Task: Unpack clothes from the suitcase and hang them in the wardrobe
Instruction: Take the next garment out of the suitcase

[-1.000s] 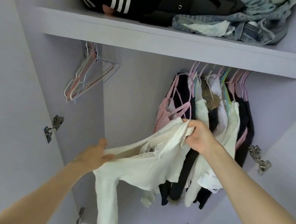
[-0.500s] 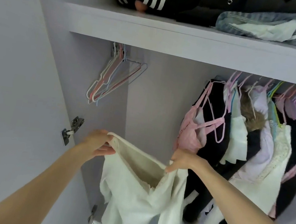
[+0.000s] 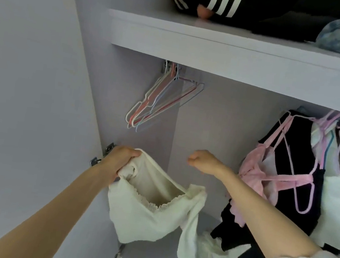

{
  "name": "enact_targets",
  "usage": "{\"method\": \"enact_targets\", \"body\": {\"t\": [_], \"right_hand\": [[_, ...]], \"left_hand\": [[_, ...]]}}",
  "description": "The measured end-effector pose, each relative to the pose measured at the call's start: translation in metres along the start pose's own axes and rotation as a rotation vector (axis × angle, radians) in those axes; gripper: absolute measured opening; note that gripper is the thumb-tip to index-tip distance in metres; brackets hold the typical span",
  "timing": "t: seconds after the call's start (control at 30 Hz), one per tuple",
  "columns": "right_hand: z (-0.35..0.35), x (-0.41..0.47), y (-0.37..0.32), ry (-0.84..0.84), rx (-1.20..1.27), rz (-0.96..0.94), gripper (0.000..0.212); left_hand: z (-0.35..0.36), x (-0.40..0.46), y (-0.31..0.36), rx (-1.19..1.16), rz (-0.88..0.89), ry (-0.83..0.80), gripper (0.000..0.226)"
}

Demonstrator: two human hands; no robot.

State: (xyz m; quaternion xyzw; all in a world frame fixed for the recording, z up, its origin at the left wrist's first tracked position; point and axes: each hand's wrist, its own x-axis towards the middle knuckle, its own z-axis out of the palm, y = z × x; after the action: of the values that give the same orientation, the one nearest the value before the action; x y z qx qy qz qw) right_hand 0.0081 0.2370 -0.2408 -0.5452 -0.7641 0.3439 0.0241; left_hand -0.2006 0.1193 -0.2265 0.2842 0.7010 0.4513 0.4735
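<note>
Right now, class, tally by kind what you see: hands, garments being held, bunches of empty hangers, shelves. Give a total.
Hands: 2, left hand and right hand
Held garments: 1, the cream top, gripped by the left hand
Bunch of empty wire hangers: 1, single hangers too overlapped to count
Shelf: 1
Total: 5

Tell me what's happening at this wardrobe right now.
A person is hanging up clothes. The left hand grips a cream top by its edge, letting it dangle. The right hand is curled, holding nothing, below the empty hangers on the rail. Other clothes already hang to the right.
</note>
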Motion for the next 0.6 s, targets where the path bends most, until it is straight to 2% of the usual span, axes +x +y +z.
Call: {"method": "enact_targets", "body": {"t": [0.03, 0.1, 0.23, 0.33, 0.47, 0.6], "right_hand": [[-0.005, 0.006, -0.012, 0.032, 0.184, -0.002, 0.016], [-0.011, 0.023, -0.045, 0.053, 0.493, 0.010, 0.027], [-0.016, 0.060, -0.105, 0.038, 0.812, -0.007, 0.038], [-0.017, 0.088, -0.133, 0.052, 0.943, -0.002, 0.038], [-0.018, 0.108, -0.151, 0.064, 1.049, 0.025, 0.020], [-0.011, 0.121, -0.158, 0.187, 1.148, 0.033, 0.026]], "left_hand": [[0.000, 0.001, -0.001, 0.021, -0.014, 0.006, 0.014], [-0.007, 0.006, 0.001, 0.037, -0.027, 0.049, 0.012], [-0.018, 0.021, 0.008, 0.042, -0.046, 0.054, 0.013], [-0.021, 0.029, 0.010, 0.049, -0.033, 0.046, 0.013], [-0.029, 0.041, 0.009, 0.087, -0.026, 0.058, 0.018], [-0.033, 0.049, 0.007, 0.111, -0.027, 0.038, 0.009]]}}
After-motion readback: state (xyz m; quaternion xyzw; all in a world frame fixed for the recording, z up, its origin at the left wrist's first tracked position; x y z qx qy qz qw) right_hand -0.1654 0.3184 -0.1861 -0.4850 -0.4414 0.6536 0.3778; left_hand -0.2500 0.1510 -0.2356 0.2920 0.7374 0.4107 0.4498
